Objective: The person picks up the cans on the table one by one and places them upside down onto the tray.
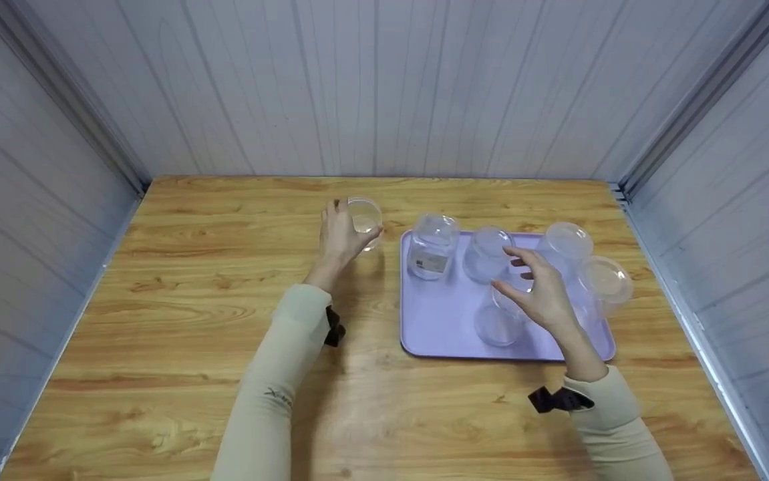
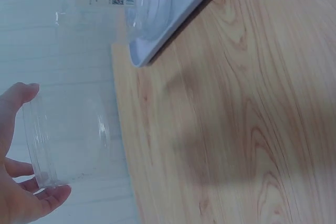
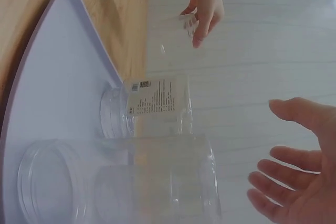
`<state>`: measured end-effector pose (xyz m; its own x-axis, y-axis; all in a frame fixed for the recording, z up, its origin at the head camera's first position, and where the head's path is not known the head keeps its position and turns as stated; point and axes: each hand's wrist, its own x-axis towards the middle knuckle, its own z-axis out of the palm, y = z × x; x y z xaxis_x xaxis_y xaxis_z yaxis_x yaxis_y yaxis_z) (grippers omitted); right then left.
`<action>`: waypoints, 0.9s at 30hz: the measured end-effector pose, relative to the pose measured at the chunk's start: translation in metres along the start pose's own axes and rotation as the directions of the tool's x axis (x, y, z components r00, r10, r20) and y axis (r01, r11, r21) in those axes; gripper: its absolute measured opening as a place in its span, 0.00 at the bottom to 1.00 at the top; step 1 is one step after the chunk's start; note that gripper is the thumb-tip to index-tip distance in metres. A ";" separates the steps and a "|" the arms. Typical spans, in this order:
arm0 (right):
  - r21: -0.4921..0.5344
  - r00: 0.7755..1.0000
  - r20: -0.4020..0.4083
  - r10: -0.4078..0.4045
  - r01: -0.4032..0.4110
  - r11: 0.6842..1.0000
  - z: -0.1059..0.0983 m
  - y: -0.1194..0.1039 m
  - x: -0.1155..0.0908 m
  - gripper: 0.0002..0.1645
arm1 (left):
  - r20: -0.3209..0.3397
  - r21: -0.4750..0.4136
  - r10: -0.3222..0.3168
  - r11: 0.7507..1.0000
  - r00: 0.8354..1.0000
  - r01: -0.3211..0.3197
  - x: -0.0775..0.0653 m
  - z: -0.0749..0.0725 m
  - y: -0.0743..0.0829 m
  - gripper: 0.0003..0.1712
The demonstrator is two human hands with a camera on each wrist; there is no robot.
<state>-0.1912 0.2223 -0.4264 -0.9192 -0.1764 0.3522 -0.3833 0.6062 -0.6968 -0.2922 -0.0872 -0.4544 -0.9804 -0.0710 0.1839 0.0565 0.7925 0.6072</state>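
Note:
My left hand [image 1: 340,239] grips a clear plastic jar [image 2: 73,140] at its ridged rim, left of the tray. In the left wrist view the thumb is on one side of that rim and fingers are on the other; whether the base touches the table cannot be told. Above the lilac tray [image 1: 437,327], my right hand [image 1: 546,298] is spread with nothing between thumb and fingers. Below and beside it are several clear jars, including a front jar [image 1: 499,326] and a back jar [image 1: 489,254]. A square labelled jar [image 1: 432,247] stands neck down at the tray's left.
Two more clear jars, a rear one [image 1: 566,244] and a nearer one [image 1: 604,280], stand along the tray's right side. The tray lies on a wood-grain table [image 1: 210,300]. Pale panel walls [image 1: 371,87] enclose the table at the back and both sides.

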 end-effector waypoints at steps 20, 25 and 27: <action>0.538 0.988 -0.124 0.093 -0.012 0.843 0.015 -0.021 0.004 0.23 | -0.089 -0.185 0.048 0.981 0.995 -0.064 -0.024 -0.023 0.026 0.50; 0.623 0.986 -0.145 0.076 0.031 0.781 0.023 -0.021 0.006 0.24 | -0.098 -0.255 0.046 0.964 0.994 -0.070 -0.032 -0.028 0.036 0.50; 0.651 0.986 -0.150 0.074 0.042 0.758 0.024 -0.023 0.006 0.25 | -0.107 -0.279 0.054 0.957 0.993 -0.082 -0.036 -0.030 0.040 0.50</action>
<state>-0.1900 0.1887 -0.4235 -0.9210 -0.0124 0.3893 -0.3882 -0.0526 -0.9201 -0.2496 -0.0713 -0.4140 -0.9502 -0.0926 0.2976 0.1867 0.5955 0.7814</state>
